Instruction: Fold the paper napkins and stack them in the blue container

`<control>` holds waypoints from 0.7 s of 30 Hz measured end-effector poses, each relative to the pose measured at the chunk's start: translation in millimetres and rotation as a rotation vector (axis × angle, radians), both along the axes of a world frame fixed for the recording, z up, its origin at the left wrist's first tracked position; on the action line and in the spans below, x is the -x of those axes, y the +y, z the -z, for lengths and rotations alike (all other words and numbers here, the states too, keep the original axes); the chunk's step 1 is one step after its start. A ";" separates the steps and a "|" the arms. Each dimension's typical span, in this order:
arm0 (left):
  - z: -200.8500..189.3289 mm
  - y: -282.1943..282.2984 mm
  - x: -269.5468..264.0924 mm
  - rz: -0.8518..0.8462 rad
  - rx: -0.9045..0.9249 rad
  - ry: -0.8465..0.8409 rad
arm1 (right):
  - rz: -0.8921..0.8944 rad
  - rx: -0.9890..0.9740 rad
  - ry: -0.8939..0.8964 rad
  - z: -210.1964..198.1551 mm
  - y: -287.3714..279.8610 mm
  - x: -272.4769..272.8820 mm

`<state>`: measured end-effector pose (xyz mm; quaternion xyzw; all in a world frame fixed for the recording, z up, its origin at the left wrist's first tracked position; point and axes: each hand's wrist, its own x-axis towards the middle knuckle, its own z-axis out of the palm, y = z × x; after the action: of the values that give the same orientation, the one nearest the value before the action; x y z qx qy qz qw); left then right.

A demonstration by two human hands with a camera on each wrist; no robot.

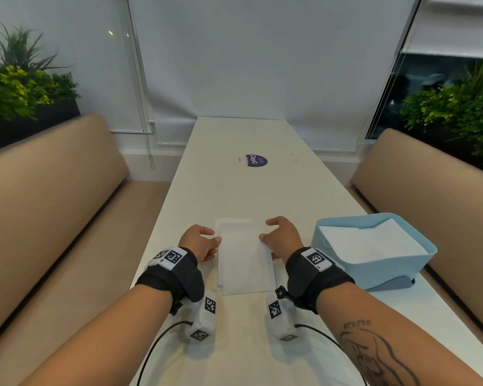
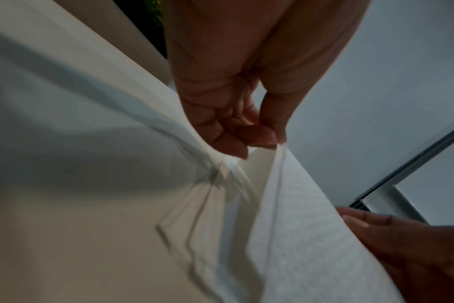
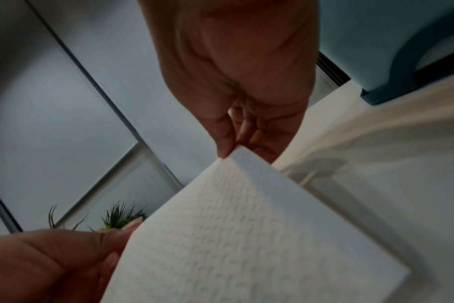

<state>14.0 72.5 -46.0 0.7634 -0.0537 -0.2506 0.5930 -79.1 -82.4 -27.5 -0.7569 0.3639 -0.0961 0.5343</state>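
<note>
As hands pinch napkin, fingers curl.

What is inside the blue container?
White napkins lie in the container. The top one covers those beneath and the floor, so their number cannot be seen.

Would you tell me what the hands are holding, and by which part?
One paper napkin: the left hand pinches its left edge, the right hand its right edge, both near the far corners.
</note>
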 end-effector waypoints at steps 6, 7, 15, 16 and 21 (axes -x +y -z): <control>1.8 1.1 0.8 -0.038 -0.089 -0.062 | 0.015 0.085 0.005 2.5 -5.9 0.5; 1.4 2.3 0.2 -0.041 -0.116 -0.074 | 0.020 0.098 0.002 2.5 -6.9 0.5; -13.0 5.6 -2.9 0.138 -0.500 -0.323 | 0.052 0.204 -0.112 -11.6 -18.7 3.6; -15.6 5.8 -1.6 0.178 -0.554 -0.340 | 0.055 0.238 -0.141 -17.2 -20.2 5.3; -22.8 5.1 3.2 0.210 -0.694 -0.466 | 0.073 0.308 -0.303 -47.3 -23.4 12.4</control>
<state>10.8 77.5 -23.2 0.9441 -0.1761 -0.1336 0.2445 -91.5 -105.8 19.9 -0.7929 0.2877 -0.2824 0.4569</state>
